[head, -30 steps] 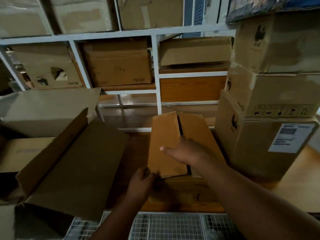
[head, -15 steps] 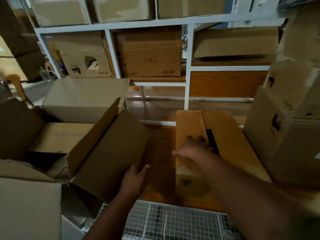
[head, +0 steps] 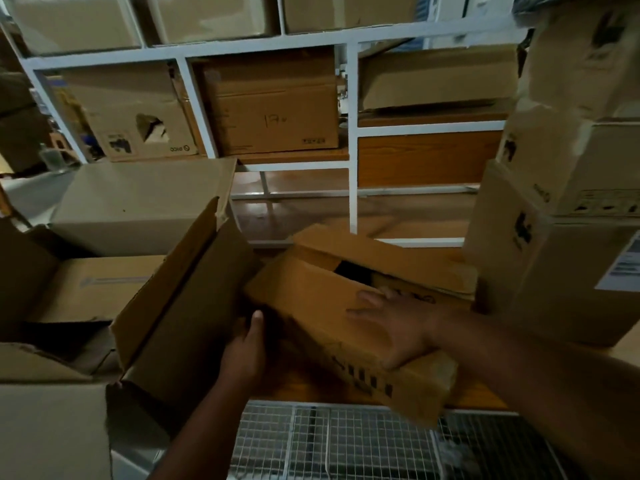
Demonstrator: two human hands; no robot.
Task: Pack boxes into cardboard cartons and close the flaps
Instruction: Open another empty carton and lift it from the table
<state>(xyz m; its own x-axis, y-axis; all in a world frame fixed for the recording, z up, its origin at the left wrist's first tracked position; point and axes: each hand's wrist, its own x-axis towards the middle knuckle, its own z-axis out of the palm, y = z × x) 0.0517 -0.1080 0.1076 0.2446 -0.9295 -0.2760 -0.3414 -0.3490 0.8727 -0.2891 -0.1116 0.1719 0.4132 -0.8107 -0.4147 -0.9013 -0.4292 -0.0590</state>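
1. Cardboard, tan and long, makes up the box (head: pixel 332 327) in play: it sits tilted on the orange wooden tabletop (head: pixel 311 382), its near end jutting past the tabletop's front edge over the white wire grid (head: pixel 339 441).
2. Its top flaps are not closed; a dark gap shows between them, near the box's far end.
3. The right hand (head: pixel 398 327) lies on top of the box, fingers spread flat and thumb hooked over the near side. It is a pressing, steadying grip, not a closed one.
4. The left hand (head: pixel 247 351) is at the box's left end, thumb up; its fingers are hidden in shadow, so I cannot tell whether that grip holds the box or only touches it.
5. Just left of the box stands the large open brown carton (head: pixel 187 306), its raised flap leaning towards the box. Judging by the task, the box is meant to go in there.
6. Risk: with one end overhanging and only a flat palm on top, the box could tip off the front edge.
7. Risk: the loose flaps could snag on the carton's raised flap, or spill whatever is inside, which I cannot see.
8. Count: two hands, one box in hand, one open carton beside it, three stacked cartons (head: pixel 571 237) right of the box.
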